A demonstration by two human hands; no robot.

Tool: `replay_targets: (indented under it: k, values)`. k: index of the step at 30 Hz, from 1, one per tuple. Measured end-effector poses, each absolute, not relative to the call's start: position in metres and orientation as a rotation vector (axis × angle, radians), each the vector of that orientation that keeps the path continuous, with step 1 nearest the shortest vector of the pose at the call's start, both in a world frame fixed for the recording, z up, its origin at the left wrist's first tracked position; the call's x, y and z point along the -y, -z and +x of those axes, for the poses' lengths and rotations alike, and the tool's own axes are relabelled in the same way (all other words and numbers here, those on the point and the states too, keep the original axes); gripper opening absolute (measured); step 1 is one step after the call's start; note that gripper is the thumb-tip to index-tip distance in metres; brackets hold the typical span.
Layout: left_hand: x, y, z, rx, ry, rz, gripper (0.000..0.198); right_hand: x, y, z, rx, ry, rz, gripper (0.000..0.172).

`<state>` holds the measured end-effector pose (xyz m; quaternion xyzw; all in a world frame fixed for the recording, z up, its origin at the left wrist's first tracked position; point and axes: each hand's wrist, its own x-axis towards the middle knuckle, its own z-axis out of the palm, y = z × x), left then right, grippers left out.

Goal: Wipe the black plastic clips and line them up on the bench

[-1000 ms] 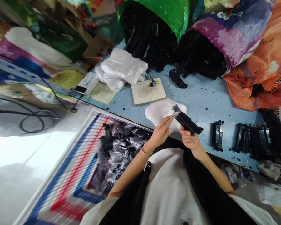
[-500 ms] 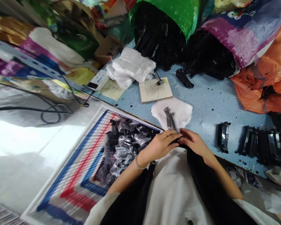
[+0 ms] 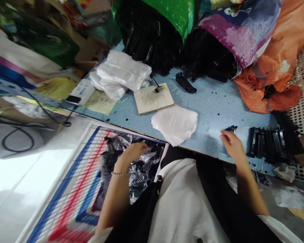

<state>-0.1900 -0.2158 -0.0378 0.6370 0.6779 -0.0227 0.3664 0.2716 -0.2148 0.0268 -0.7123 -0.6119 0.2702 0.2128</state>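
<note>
My left hand (image 3: 133, 152) hangs over a striped basket, fingers loosely bent and nothing visible in them. Below it lie several black plastic parts in clear bags (image 3: 144, 168). On the blue table my right hand (image 3: 232, 145) reaches to a single black plastic part (image 3: 232, 128), which its fingers partly cover; the fingers look apart, and whether they touch the part is hard to see. A fanned stack of thin clear bags (image 3: 176, 123) lies on the table between the two hands.
Red, blue and white basket (image 3: 64, 184) at left. A row of black parts (image 3: 264, 143) stands at right. Behind are a tan pad (image 3: 154, 101) with a small tool (image 3: 159, 89), white bag bundles (image 3: 124, 71), a lone black part (image 3: 185, 82), and sacks of black parts (image 3: 152, 44).
My hands, earlier together at a bagged black part, have separated. The left moved over the basket, the right toward the single part. The bagged part is no longer between them. The view has shifted.
</note>
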Motion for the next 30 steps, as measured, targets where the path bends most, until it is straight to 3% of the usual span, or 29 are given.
replay_targets:
  k: [3, 6, 11, 15, 20, 22, 25, 28, 30]
  values:
    - [0.206, 0.01, -0.134, -1.505, -0.31, 1.664, 0.021, 0.208, -0.027, 0.301, 1.685, -0.271, -2.45, 0.053]
    - [0.182, 0.004, -0.058, -1.444, -0.739, 1.826, 0.012, 0.197, -0.015, 0.302, 1.885, -0.206, -2.516, 0.058]
    - [0.146, 0.032, 0.012, -1.622, -0.641, 2.056, 0.006, 0.198, -0.002, 0.289, 2.278, -0.234, -2.017, 0.042]
    - [0.138, 0.042, -0.005, -1.495, -0.7, 1.908, 0.017, 0.218, -0.004, 0.295, 2.346, -0.2, -1.845, 0.042]
    - [0.133, 0.04, -0.025, -1.452, -0.809, 1.57, 0.022, 0.228, 0.003, 0.294, 2.157, -0.54, -1.65, 0.033]
    - [0.132, 0.041, -0.026, -1.427, -0.801, 1.484, 0.017, 0.225, 0.007, 0.287, 2.017, -0.582, -1.685, 0.025]
    - [0.136, 0.045, -0.027, -1.438, -0.865, 1.52, 0.005, 0.217, 0.008, 0.276, 1.879, -0.584, -1.845, 0.031]
    - [0.143, 0.047, -0.029, -1.414, -0.921, 1.804, 0.023, 0.207, 0.006, 0.267, 1.718, -0.809, -1.911, 0.03]
    - [0.147, 0.049, -0.029, -1.372, -0.915, 1.927, 0.03, 0.204, 0.007, 0.258, 1.409, -1.215, -1.782, 0.024]
